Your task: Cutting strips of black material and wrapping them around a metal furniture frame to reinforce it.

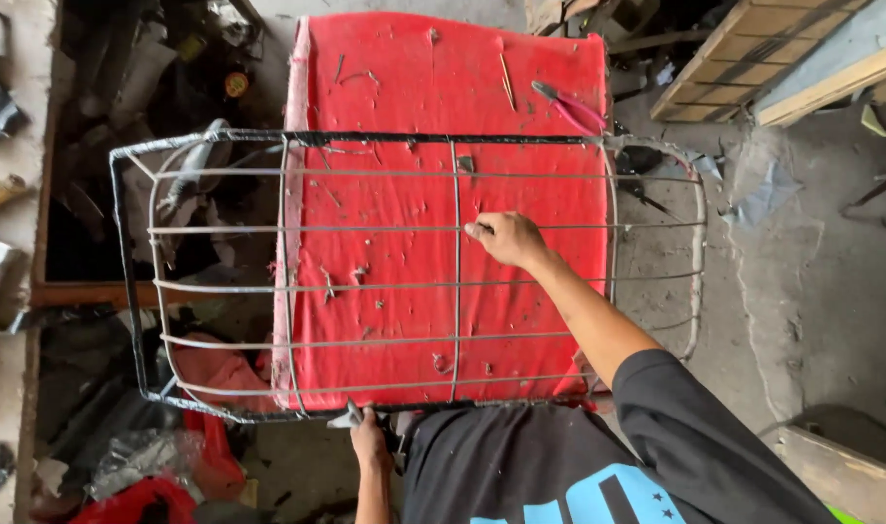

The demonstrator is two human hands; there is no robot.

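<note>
The curved wire frame (404, 281) of thin grey rods lay over the worn red cloth pad (443, 87). The right hand (506, 238) pinched a central rod; the left hand (368, 442) gripped the frame's near edge.

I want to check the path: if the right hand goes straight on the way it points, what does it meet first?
The right hand points left along a horizontal wire. It would likely meet the frame's vertical centre rod first, almost at the fingertips; depth is unclear.
</note>
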